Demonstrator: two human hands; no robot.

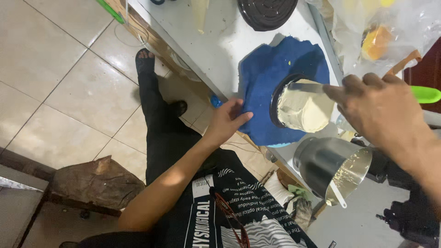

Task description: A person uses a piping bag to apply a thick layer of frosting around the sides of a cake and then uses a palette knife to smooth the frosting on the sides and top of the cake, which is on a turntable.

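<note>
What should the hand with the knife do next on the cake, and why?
Probably draw the knife further across the cream-coloured top of the cake, smoothing it. The right hand holds the blade flat on the far edge of the top, which looks uneven, while the left hand rests on the blue cloth beside the dark round base.

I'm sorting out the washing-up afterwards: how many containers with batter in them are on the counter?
2. A dark round pan of pale batter sits on the blue cloth; a metal jug with batter residue lies tilted at the counter's near edge. Others may be hidden in the bags.
</note>
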